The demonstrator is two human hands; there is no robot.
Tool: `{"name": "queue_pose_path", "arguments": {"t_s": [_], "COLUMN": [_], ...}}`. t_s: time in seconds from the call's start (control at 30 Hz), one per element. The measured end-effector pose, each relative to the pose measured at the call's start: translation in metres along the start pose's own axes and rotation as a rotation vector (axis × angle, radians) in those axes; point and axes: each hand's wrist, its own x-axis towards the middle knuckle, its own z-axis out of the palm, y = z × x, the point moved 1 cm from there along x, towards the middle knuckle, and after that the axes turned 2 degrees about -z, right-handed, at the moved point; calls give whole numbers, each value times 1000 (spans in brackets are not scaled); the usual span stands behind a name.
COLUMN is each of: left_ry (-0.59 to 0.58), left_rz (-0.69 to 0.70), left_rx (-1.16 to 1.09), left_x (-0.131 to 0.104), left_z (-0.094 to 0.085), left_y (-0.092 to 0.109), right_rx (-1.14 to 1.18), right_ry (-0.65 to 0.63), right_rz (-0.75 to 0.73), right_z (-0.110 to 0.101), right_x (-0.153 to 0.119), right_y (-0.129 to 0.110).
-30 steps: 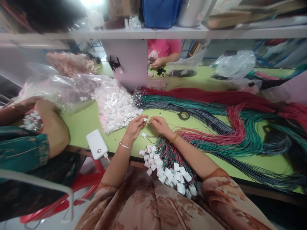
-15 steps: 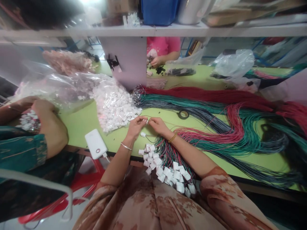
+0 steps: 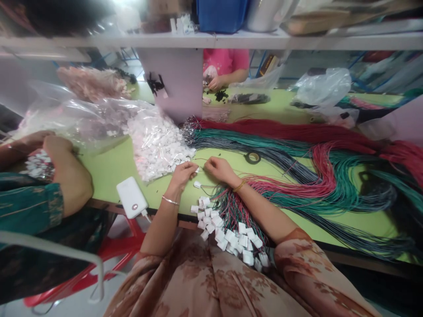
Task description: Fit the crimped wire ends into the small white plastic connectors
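Observation:
My left hand [image 3: 185, 172] is closed in a pinch, with a small white connector [image 3: 197, 169] at its fingertips. Just to the right, my right hand [image 3: 218, 168] is also pinched, and a thin wire seems to run from its fingertips. A gap parts the two hands. Below them, a single white connector [image 3: 197, 184] lies on the green table on a dark wire. A bundle of wires with white connectors [image 3: 231, 237] hangs over the table edge under my right forearm. Left of my left hand sits a clear bag of white connectors [image 3: 158, 147].
Long red wires [image 3: 284, 132] and green wires [image 3: 346, 185] spread rightward. A tape roll [image 3: 253, 157] and a white power bank [image 3: 131, 197] lie on the table [image 3: 109, 171]. One person works at left, another across, below a shelf [image 3: 231, 41].
My hands have moved apart; the left one has shifted left and slightly down with the small connector. My right hand is slightly higher.

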Motion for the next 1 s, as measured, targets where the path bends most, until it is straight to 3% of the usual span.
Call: {"name": "queue_pose_path", "arguments": {"t_s": [0.17,0.23,0.33,0.5,0.67,1.0], "left_ry": [-7,-11,-35,-138,-191,-186], "left_rz": [-15,-13,-38,-90,-83,-56], "left_rx": [58,21,-137,-370,-427,-420], "left_x": [1,2,2,5,7,7], "left_z": [-5,-4,-2,0,0,1], "left_y": [2,1,0,-5,-8,-10], "right_rx": [-303,-218,130,566,595,514], "right_ry": [-88,-58,12,11,67,84], "right_rz": [-23,-35,-30,12,77,78], "right_z": [4,5,2,-2,-1,6], "right_x": [-4,-4,-1,3,1,1], "right_y": [-5,-5,0,4,2,6]}}
